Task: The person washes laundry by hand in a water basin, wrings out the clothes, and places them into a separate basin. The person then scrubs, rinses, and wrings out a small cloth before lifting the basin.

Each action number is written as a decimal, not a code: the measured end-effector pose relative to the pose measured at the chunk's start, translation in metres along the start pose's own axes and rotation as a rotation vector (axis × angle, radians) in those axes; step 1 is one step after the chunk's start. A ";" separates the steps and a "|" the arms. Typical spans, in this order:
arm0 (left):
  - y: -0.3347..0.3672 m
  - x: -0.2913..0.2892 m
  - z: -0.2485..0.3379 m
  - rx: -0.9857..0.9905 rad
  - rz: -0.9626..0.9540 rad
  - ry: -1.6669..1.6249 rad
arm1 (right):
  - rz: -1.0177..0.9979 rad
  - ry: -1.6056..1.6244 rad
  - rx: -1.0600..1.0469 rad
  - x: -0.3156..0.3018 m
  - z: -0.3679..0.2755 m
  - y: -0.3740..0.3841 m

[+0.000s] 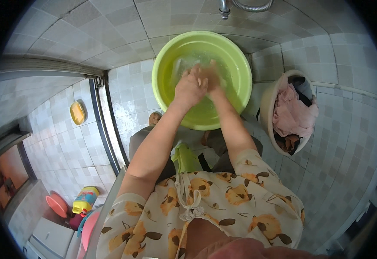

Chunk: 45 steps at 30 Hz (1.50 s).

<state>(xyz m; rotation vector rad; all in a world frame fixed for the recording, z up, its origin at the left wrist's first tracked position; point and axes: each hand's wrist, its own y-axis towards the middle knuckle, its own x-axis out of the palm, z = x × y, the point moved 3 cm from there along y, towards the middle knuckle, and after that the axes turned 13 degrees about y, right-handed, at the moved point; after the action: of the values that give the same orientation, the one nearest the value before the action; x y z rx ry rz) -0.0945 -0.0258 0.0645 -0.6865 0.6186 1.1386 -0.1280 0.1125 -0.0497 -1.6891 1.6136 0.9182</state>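
Both my hands are together over a lime-green basin (245, 82) holding water, whose surface looks cloudy and sudsy. My left hand (190, 87) has its fingers curled against the other hand; whatever lies between the two is hidden. My right hand (213, 78) is smeared by motion, and its fingers cannot be made out. Just beyond the hands, a pale, whitish patch (179, 65) shows in the water, too blurred to name.
To the right stands a cream bucket (265, 113) heaped with pink cloth (293, 110) and dark clothes. A metal tap (224, 11) is on the wall ahead. Left, past a door frame (110, 116), are a yellow soap dish (77, 113) and a yellow bottle (85, 199).
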 end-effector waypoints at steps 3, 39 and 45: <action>0.008 0.008 -0.008 -0.065 -0.190 -0.046 | -0.165 0.116 -0.074 0.013 0.003 0.000; 0.011 -0.021 0.024 -0.289 0.034 -0.903 | 0.258 1.870 0.408 -0.106 -0.070 -0.023; 0.023 0.006 0.011 -0.435 -0.304 -1.304 | 0.205 1.411 0.148 -0.101 -0.078 -0.021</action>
<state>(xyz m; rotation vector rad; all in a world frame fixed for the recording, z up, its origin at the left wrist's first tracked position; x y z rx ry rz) -0.1134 -0.0079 0.0627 -0.2528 -0.8277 1.1743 -0.1028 0.1065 0.0771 -2.1899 2.5956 -0.5706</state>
